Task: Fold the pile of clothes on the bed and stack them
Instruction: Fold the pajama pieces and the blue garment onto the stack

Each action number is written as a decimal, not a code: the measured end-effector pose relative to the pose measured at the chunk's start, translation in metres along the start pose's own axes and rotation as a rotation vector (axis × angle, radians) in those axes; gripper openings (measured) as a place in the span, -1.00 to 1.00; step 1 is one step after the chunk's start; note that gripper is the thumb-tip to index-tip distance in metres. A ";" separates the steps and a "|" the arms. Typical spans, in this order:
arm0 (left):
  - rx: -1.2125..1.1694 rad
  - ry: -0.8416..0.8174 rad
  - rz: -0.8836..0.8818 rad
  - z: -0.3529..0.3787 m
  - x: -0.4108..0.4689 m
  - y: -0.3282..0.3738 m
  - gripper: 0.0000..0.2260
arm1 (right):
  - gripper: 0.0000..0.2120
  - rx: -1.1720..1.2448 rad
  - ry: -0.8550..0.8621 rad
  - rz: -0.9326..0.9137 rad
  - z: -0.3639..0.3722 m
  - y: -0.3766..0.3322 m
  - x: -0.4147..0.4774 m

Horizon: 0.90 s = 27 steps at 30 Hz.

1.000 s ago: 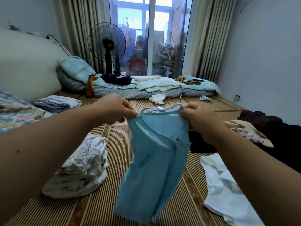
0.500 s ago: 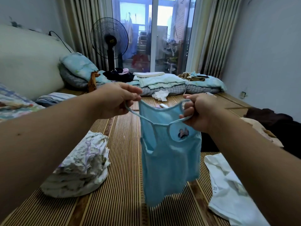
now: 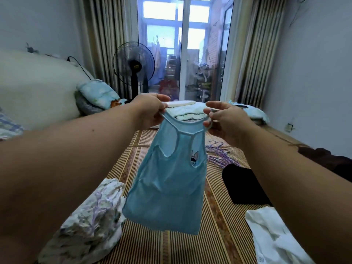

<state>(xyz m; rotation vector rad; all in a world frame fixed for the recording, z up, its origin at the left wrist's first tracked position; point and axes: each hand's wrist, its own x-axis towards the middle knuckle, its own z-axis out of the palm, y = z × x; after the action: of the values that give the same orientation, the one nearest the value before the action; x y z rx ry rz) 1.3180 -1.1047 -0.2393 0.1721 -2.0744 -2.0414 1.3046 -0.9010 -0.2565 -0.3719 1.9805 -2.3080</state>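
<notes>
Head view: both hands' fingers pinch the blue tank top's straps, left hand, right hand

I list: black standing fan before the glass door; beige curtains either side; pale blue pillow against the white headboard; purple hangers on the mat.

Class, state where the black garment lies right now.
In the head view, the black garment lies on the striped mat, right of the blue top, between purple hangers and a white garment.
</notes>
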 end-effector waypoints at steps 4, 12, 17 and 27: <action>0.128 0.004 0.055 0.000 0.009 0.020 -0.77 | -0.71 -0.082 -0.037 -0.070 -0.005 -0.011 0.004; 0.409 -0.219 -0.108 0.001 -0.048 -0.018 -0.82 | -0.74 -0.390 -0.079 0.124 -0.040 0.024 -0.050; 0.587 -0.663 -0.407 -0.008 -0.109 -0.057 -0.80 | -0.71 -0.366 -0.352 0.491 -0.068 0.058 -0.115; 0.630 -0.889 -0.651 0.006 -0.128 -0.143 -0.81 | -0.84 -0.404 -0.234 0.684 -0.069 0.143 -0.133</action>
<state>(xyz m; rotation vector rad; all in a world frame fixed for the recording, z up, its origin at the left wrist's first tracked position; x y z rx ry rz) 1.4297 -1.0723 -0.3922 0.0296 -3.5906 -1.8377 1.4034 -0.8290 -0.4236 0.0274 2.0219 -1.3975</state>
